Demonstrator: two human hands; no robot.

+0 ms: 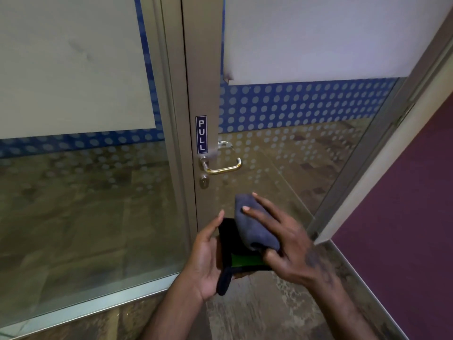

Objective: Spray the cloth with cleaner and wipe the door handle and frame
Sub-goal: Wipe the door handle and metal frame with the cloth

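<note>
Right now right hand (pixel 282 241) clutches bunched cloth (pixel 255 224), nearer one; door handle (pixel 221 165) horizontal, straight above; left hand (pixel 208 261) half-open underneath a dark object.

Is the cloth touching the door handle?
No, the cloth is held in both hands below the door handle, well apart from it.

Two bare forearms, no sleeves visible. Left hand (pixel 208 256): no rings, no watch. Right hand (pixel 289 241): dark tattoo marking across back toward wrist, nails short.
</note>
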